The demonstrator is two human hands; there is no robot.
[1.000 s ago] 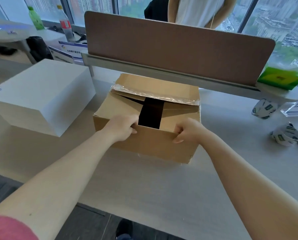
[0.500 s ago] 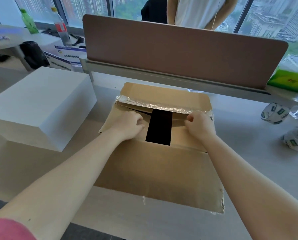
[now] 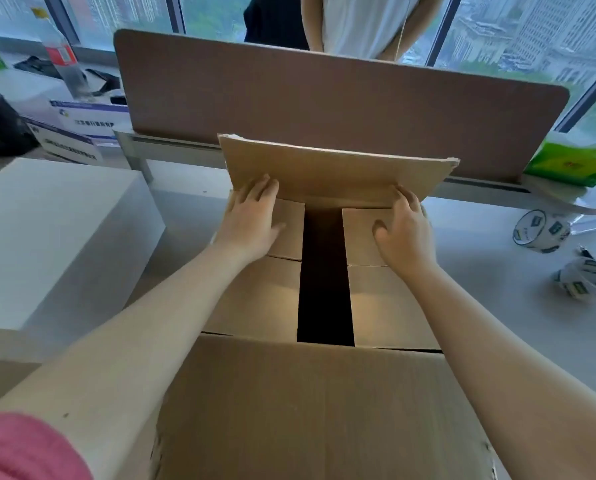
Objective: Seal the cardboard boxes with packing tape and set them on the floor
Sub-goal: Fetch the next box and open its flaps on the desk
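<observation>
Centre frame, the cardboard box (image 3: pixel 324 393) sits on the desk (image 3: pixel 497 306), left hand (image 3: pixel 251 223) and right hand (image 3: pixel 402 233) flat, fingers spread, holding nothing, pressing its inner flaps; stiff, probably light board, best gripped along flap edges

The cardboard box (image 3: pixel 324 393) sits at the desk's (image 3: pixel 497 323) near edge, a white box (image 3: pixel 54 230) left, tape rolls (image 3: pixel 540 231) right.
</observation>
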